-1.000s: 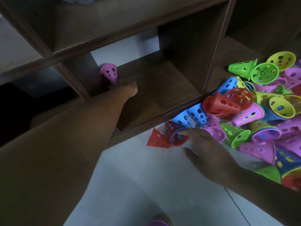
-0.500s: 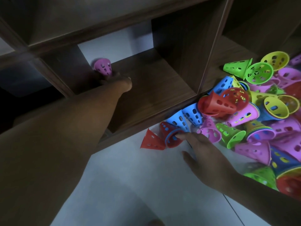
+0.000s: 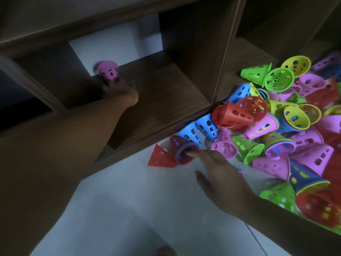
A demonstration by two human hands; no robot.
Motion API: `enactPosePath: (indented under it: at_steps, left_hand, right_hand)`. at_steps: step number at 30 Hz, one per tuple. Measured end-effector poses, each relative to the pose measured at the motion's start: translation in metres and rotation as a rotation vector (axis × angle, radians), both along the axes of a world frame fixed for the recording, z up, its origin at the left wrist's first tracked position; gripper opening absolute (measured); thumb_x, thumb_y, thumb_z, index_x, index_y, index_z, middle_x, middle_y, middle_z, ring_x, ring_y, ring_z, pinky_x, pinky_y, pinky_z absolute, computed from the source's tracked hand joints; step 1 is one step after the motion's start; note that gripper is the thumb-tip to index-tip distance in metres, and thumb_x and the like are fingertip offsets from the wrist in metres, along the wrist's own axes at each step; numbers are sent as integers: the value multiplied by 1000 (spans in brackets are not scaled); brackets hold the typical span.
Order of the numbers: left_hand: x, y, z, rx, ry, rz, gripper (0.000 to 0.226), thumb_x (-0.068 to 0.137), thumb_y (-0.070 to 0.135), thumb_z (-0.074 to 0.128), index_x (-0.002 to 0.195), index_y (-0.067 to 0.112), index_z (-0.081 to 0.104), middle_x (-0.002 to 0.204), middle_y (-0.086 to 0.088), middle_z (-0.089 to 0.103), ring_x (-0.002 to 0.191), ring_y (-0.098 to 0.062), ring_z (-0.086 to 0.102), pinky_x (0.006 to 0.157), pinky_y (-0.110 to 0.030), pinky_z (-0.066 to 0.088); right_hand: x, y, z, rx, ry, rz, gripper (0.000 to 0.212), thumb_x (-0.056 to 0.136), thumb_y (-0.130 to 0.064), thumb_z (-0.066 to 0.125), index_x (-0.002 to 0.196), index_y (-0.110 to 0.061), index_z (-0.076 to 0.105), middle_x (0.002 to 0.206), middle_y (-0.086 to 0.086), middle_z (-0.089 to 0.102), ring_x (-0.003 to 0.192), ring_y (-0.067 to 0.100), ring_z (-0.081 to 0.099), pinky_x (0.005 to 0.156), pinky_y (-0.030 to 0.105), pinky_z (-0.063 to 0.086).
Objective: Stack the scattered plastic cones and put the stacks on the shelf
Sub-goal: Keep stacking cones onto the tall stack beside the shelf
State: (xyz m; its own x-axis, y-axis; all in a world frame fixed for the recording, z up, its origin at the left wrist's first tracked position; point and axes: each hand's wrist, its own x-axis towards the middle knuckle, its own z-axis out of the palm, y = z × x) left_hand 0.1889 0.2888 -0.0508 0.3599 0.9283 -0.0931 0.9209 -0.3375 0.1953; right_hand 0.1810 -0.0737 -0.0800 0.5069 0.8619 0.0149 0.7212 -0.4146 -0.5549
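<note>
Dozens of perforated plastic cones (image 3: 287,126) in red, blue, green, yellow and pink lie heaped on the pale floor (image 3: 144,200) at the right, spilling against the front edge of the dark brown wooden shelf unit (image 3: 166,100). A vertical wooden divider (image 3: 224,58) separates the open compartment from the one behind the heap. The left hand (image 3: 120,89) reaches deep into that compartment, fingers closed around the narrow end of a pink perforated cone stack (image 3: 108,71), which is blurred and stands wide end up near the back left corner; the forearm covers much of the shelf board. The right hand (image 3: 219,174) is spread flat and low over the floor, fingers apart, its fingertips (image 3: 191,154) touching the rim of a red cone with a blue one nested inside (image 3: 181,150). Just left of it lies a single red cone (image 3: 160,157) on its side. Two blue cones (image 3: 199,131) lie behind, against the shelf edge. No writing can be read. The room is dim, with a white wall (image 3: 118,41) showing behind the shelf.
</note>
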Motion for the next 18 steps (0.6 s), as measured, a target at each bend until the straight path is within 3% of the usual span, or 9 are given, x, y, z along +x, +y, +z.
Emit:
enactPosePath:
  at_steps: [6,13,16,18]
  left_hand:
    - [-24,-45,-9,246,68,-251,44,99,50,48,135,25,45,143,-21,37,130,-43,39,98,-54,47]
    - [-65,-114,23,211,50,-496,42,98,48,53,133,27,43,141,-19,41,128,-37,44,80,-42,52]
    - [-85,-136,38,151,77,-532,50,96,52,55,137,29,40,138,-15,41,126,-34,43,82,-40,52]
    - [-105,-151,49,67,49,-579,42,95,49,58,128,31,42,132,-11,41,123,-32,42,85,-42,52]
  right_hand:
    - [-6,-15,3,23,17,-42,52,91,-19,62,141,-28,49,130,-3,59,122,15,52,96,26,43]
    - [-21,-44,18,43,39,-107,50,90,-20,64,137,-31,53,131,-4,57,122,12,51,97,25,43]
    - [-20,-49,14,71,12,-130,49,86,-14,64,133,-24,58,125,1,60,117,19,54,96,28,44]
    - [-20,-52,6,79,10,-158,48,84,-10,66,131,-20,60,121,5,61,115,24,56,96,31,46]
